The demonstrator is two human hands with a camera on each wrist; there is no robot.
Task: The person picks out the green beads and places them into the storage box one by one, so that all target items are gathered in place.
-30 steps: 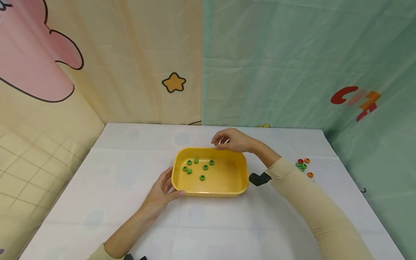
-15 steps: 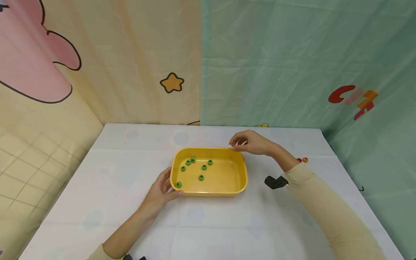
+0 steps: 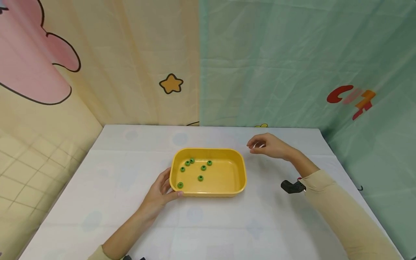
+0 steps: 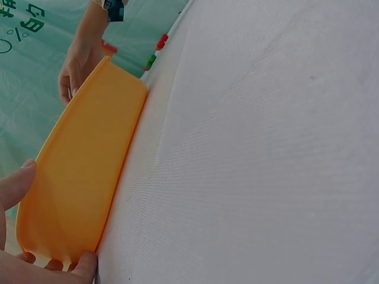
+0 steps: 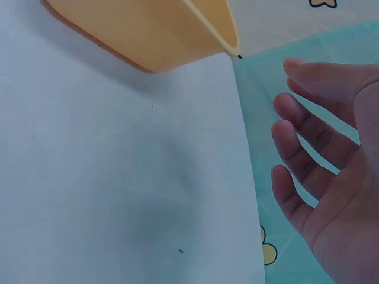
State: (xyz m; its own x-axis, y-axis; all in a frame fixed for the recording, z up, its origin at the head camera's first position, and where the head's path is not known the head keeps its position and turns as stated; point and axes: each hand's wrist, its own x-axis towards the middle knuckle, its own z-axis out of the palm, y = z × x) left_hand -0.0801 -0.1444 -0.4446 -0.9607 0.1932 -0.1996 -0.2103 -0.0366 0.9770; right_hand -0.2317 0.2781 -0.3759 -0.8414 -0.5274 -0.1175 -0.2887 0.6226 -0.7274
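Note:
A shallow yellow plastic tray (image 3: 227, 177) rests on the white table. Several green beads (image 3: 200, 178) lie loose in its left half, one of them (image 3: 180, 185) in the near left corner. My left hand (image 3: 159, 193) grips that corner of the tray, thumb over the rim and fingers around the outer side; the left wrist view shows the thumb (image 4: 16, 186) at the upper edge. To the right of the tray, above the table, my right hand (image 3: 271, 145) hovers with loosely bent fingers. The right wrist view shows nothing between its fingers (image 5: 299, 142).
More beads lie on the table at the right, mostly hidden by my right forearm in the head view. The left wrist view shows red beads (image 4: 161, 41) and green beads (image 4: 150, 62) there. Patterned curtains (image 3: 260, 65) stand behind the table (image 3: 211, 231).
My right hand has moved rightward from above the tray's far rim to beside the tray. One green bead has rolled into the near left corner. My left hand keeps its hold.

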